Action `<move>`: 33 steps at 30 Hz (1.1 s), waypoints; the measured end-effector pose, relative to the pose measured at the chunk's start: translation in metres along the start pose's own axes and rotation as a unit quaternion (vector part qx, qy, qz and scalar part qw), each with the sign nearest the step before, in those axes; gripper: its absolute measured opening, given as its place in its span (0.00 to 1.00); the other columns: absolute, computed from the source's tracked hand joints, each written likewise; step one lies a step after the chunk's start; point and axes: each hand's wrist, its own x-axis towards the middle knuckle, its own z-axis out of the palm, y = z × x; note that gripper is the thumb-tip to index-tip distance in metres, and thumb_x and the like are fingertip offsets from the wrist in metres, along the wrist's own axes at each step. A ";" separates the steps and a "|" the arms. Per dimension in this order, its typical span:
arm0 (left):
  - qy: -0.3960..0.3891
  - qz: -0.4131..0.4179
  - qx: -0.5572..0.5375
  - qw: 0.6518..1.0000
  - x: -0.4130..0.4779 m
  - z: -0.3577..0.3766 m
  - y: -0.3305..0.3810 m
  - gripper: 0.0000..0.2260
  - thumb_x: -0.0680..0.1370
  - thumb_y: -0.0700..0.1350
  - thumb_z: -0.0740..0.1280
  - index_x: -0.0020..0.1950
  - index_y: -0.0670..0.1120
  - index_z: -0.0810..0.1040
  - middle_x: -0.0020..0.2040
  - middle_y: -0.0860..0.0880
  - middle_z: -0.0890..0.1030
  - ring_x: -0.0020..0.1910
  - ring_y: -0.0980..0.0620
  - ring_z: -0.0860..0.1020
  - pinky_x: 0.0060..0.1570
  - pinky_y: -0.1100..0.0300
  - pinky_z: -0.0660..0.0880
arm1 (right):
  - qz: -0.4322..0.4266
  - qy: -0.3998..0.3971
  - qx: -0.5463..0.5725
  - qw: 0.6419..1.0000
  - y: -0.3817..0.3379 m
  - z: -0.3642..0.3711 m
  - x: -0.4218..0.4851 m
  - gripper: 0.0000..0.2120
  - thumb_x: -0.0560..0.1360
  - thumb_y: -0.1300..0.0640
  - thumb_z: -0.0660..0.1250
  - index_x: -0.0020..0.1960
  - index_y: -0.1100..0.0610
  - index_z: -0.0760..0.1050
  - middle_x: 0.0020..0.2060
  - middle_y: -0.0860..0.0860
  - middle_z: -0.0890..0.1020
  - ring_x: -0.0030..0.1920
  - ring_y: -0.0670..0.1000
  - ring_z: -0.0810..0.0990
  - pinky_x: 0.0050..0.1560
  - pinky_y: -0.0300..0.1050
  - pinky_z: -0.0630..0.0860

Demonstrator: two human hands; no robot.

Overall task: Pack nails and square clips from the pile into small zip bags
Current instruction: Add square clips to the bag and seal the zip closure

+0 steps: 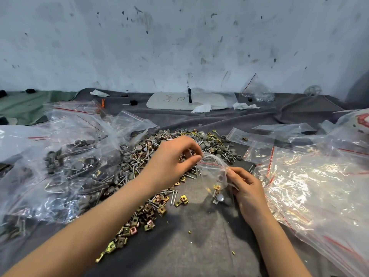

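Observation:
A small clear zip bag (pixel 214 174) with a red seal line hangs between my two hands over the grey cloth. My left hand (pixel 171 158) pinches its top left edge with thumb and fingers. My right hand (pixel 246 186) pinches the right edge of its mouth. Inside the bag lie a square brass clip and a round grey cap at the bottom. The pile of nails, grey caps and square clips (pixel 151 176) spreads beneath my left arm, from the middle down to the lower left.
Filled zip bags (pixel 65 162) lie heaped on the left. A stack of unused zip bags (pixel 311 176) covers the right. A white plate (pixel 185 100) and crumpled tissues sit by the stained wall at the back. Grey cloth (pixel 199 246) lies in front.

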 end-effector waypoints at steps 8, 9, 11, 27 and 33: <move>-0.007 -0.016 -0.035 0.999 -0.003 0.013 0.010 0.03 0.76 0.43 0.70 0.47 0.44 0.81 0.47 0.51 0.80 0.43 0.54 0.78 0.45 0.63 0.74 | 0.003 0.006 0.000 1.000 0.001 -0.001 0.000 0.06 0.69 0.54 0.70 0.43 0.53 0.84 0.39 0.53 0.85 0.42 0.49 0.82 0.43 0.40 0.78; -0.009 -0.019 -0.046 0.999 -0.004 0.012 0.010 0.04 0.76 0.44 0.70 0.47 0.44 0.82 0.48 0.51 0.80 0.44 0.53 0.79 0.46 0.61 0.74 | 0.001 0.004 -0.001 1.000 0.001 -0.001 0.001 0.06 0.68 0.54 0.70 0.43 0.54 0.84 0.39 0.53 0.85 0.41 0.49 0.82 0.42 0.39 0.78; -0.008 -0.031 -0.063 0.997 -0.007 0.009 0.009 0.05 0.76 0.44 0.70 0.46 0.43 0.84 0.50 0.52 0.78 0.45 0.51 0.78 0.47 0.60 0.74 | 0.000 0.001 0.008 1.000 0.001 -0.001 0.001 0.07 0.68 0.53 0.71 0.43 0.54 0.84 0.39 0.53 0.85 0.41 0.49 0.82 0.41 0.38 0.78; 0.015 -0.186 0.233 0.954 0.012 -0.008 -0.089 0.07 0.76 0.54 0.69 0.50 0.53 0.80 0.57 0.50 0.80 0.60 0.45 0.73 0.60 0.44 0.69 | 0.014 0.006 0.016 1.000 -0.001 0.001 -0.001 0.07 0.65 0.52 0.71 0.41 0.52 0.85 0.37 0.51 0.85 0.38 0.48 0.82 0.37 0.36 0.78; 0.029 -0.180 0.235 0.955 0.018 -0.002 -0.091 0.06 0.76 0.51 0.69 0.49 0.51 0.79 0.49 0.52 0.83 0.55 0.46 0.74 0.57 0.47 0.68 | 0.013 0.002 0.011 1.000 -0.001 0.000 -0.001 0.08 0.66 0.51 0.71 0.42 0.53 0.84 0.39 0.53 0.85 0.40 0.49 0.82 0.40 0.37 0.78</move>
